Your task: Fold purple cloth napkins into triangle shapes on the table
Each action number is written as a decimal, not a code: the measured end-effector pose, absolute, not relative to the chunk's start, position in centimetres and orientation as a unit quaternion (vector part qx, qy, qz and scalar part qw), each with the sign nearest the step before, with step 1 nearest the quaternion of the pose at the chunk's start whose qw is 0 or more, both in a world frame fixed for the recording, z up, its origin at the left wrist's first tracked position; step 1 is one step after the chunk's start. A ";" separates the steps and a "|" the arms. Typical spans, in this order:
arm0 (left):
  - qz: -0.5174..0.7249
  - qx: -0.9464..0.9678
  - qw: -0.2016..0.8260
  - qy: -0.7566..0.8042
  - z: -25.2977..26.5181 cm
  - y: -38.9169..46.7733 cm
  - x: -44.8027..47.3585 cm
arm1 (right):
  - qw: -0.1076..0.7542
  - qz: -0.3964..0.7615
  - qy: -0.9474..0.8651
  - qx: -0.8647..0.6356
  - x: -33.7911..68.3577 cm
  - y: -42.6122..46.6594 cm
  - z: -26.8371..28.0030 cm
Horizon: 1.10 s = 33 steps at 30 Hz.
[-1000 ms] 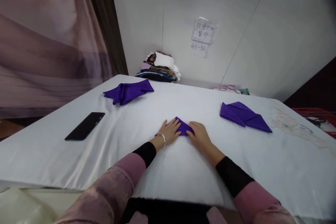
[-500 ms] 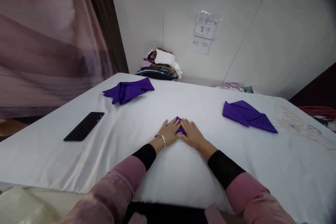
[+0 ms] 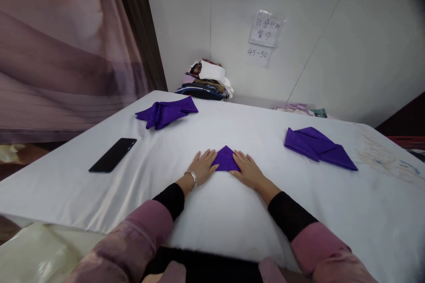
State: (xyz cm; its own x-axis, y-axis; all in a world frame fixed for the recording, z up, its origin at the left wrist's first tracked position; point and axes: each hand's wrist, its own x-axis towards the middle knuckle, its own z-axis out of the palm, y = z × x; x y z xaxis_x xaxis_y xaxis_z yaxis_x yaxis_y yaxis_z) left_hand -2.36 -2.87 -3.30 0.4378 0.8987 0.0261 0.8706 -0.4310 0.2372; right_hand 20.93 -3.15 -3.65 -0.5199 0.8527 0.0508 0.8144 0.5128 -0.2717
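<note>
Between my hands a purple napkin [image 3: 226, 159] lies flat on the white tablecloth, folded to a small shape with its point facing away from me. My left hand [image 3: 202, 166], with a bracelet at the wrist, rests flat on its left corner, fingers stretched out. On the opposite corner lies my right hand [image 3: 247, 169], also flat with fingers extended. Both hands partly cover the napkin's side corners.
A folded purple napkin [image 3: 320, 148] lies to the right, and another purple cloth [image 3: 168, 112], bunched up, to the far left. Nearer left is a black phone [image 3: 113, 155]. A pile of folded cloths [image 3: 207, 80] sits against the wall, below a handwritten sign [image 3: 264, 29].
My hands have slid apart, the left one going left and the right one slightly right. More of the napkin's middle now shows between them. The camera view has shifted a little.
</note>
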 end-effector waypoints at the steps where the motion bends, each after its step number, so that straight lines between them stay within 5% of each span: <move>1: 0.070 0.838 0.093 0.533 -3.3 -3.2 -3.1 | 0.087 0.109 -0.865 -0.482 20.9 -3.2 -3.6; 10: 0.052 0.762 0.123 0.633 -1.3 -4.6 -6.0 | 0.089 0.116 -0.864 -0.483 20.9 -3.3 -3.5; 17: 0.093 0.868 0.093 0.479 -0.4 -1.9 2.0 | 0.099 0.108 -0.860 -0.488 20.9 -3.2 -4.0; 33: 0.047 0.854 0.101 0.508 -2.7 0.2 2.6 | 0.108 0.122 -0.855 -0.493 20.3 -3.6 -2.4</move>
